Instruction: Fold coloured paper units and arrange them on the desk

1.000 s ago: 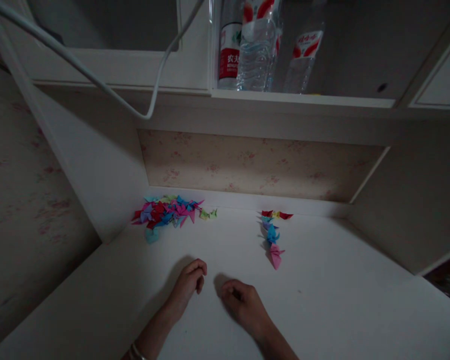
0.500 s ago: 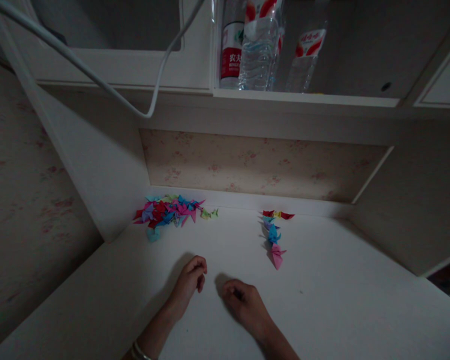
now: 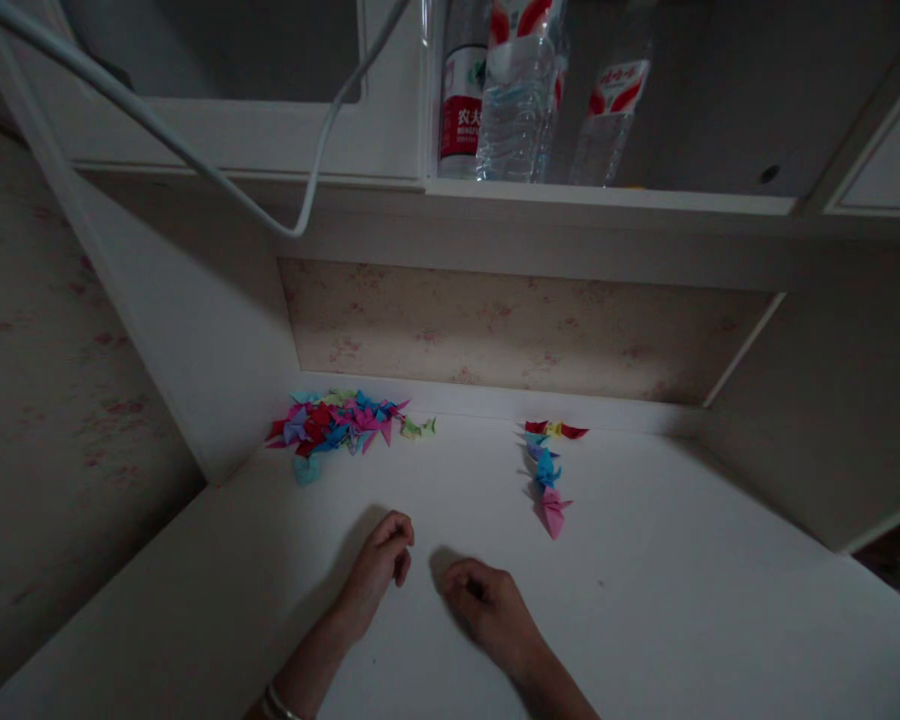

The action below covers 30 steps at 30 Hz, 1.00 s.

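My left hand [image 3: 381, 555] rests on its side on the white desk [image 3: 667, 590], its fingers loosely bent and a gap between them and the thumb. Nothing shows in it. To its right, my right hand [image 3: 487, 600] is curled with thumb and fingertips drawn together, and I see nothing in it. The hands are a short way apart. Beyond the left hand lies a pile of colourful folded paper cranes [image 3: 337, 422]. A short row of paper cranes [image 3: 546, 470] stretches up the desk beyond the right hand, a pink crane [image 3: 553, 512] nearest.
A light blue folded paper piece [image 3: 305, 469] lies in front of the pile. Above the desk, a shelf [image 3: 607, 200] holds several plastic bottles [image 3: 516, 110]. A white cable [image 3: 217, 185] hangs down at the upper left. Side panels and a flowered wall [image 3: 510, 325] enclose the desk.
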{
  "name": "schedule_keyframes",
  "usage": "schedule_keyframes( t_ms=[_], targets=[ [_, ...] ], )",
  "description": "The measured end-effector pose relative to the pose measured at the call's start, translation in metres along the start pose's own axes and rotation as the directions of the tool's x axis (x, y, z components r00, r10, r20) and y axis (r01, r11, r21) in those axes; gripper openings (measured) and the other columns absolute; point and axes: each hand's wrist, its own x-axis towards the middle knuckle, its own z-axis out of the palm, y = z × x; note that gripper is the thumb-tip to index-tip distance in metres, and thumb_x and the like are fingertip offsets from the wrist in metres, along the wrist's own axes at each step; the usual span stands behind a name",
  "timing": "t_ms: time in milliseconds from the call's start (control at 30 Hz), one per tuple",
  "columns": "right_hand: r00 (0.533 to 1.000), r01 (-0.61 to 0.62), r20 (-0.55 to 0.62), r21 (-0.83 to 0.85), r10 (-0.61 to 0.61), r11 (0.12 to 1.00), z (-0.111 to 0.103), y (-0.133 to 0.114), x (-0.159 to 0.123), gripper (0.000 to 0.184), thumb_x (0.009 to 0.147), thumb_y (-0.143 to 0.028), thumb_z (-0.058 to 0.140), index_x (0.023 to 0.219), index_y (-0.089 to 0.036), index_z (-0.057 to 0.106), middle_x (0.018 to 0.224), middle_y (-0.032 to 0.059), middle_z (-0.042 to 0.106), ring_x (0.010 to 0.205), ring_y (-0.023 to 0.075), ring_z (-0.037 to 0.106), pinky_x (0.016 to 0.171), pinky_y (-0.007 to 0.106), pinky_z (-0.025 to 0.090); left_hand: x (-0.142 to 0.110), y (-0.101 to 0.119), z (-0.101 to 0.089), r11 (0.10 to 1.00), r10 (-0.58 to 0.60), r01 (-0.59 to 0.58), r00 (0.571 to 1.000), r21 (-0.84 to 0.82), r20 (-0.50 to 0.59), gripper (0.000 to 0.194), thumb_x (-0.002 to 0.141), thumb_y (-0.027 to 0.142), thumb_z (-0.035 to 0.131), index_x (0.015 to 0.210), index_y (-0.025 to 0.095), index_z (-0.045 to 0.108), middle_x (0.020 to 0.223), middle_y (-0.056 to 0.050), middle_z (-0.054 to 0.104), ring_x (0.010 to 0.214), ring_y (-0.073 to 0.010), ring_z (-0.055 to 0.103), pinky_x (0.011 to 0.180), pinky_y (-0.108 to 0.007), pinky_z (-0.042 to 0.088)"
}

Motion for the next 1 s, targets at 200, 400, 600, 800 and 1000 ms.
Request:
schedule_keyframes(
  t_ms=[200,400,600,800,1000],
  targets=[
    [1.0,0.003,0.003,-0.01,-0.003,1.0,-0.0004,-0.0013,-0.0004,0.016,0.082,-0.022,0.053,0.08,-0.02,0.068,0.07,-0.0015,0.064,0.064,0.0135,0.055,0.059,0.022,0.039,0.0004,0.0018,0.0007,1.0,-0.012,0.012,1.0,-0.006,-0.004,0.004,0.068,0.02,0.049,0.067,0.021,0.045,0.056,0.009,0.038,0.037,-0.0041,0.035,0.036,-0.017,0.023],
    [1.0,-0.001,0.009,0.004,0.001,1.0,-0.0011,-0.0026,-0.0002,0.016,0.082,-0.023,0.053,0.08,-0.021,0.068,0.071,-0.0018,0.065,0.065,0.0137,0.056,0.06,0.022,0.039,-0.0014,0.0022,0.0011,1.0,-0.003,0.003,1.0,-0.018,-0.03,0.006,0.072,0.021,0.049,0.072,0.022,0.043,0.066,0.009,0.044,0.038,-0.0034,0.038,0.035,-0.016,0.025],
    [1.0,-0.001,0.001,-0.006,0.001,1.0,0.0005,0.0015,-0.0004,0.016,0.082,-0.022,0.053,0.08,-0.021,0.068,0.071,-0.0022,0.064,0.065,0.0135,0.055,0.059,0.022,0.039,-0.0026,0.0017,0.0004,0.999,0.016,-0.016,1.0,-0.044,-0.006,0.005,0.073,0.019,0.045,0.075,0.022,0.042,0.068,0.008,0.048,0.039,-0.0033,0.039,0.035,-0.016,0.026],
    [1.0,-0.003,0.006,0.005,0.003,1.0,0.0001,0.0014,-0.0005,0.015,0.081,-0.02,0.053,0.079,-0.021,0.068,0.07,-0.002,0.064,0.064,0.0134,0.055,0.058,0.022,0.039,-0.0025,0.0013,0.0017,0.998,0.015,-0.013,1.0,-0.056,0.024,0.006,0.075,0.021,0.046,0.075,0.022,0.04,0.069,0.008,0.049,0.038,-0.0027,0.038,0.034,-0.015,0.025],
    [1.0,-0.007,0.0,0.012,0.007,1.0,0.0005,0.0024,-0.0004,0.014,0.08,-0.019,0.053,0.078,-0.02,0.067,0.07,-0.0018,0.064,0.065,0.0137,0.056,0.06,0.022,0.04,-0.0032,0.0052,0.0041,0.998,0.015,-0.014,1.0,-0.057,0.016,0.008,0.075,0.023,0.047,0.075,0.022,0.039,0.069,0.008,0.048,0.037,-0.0025,0.038,0.033,-0.015,0.024]
  ],
)
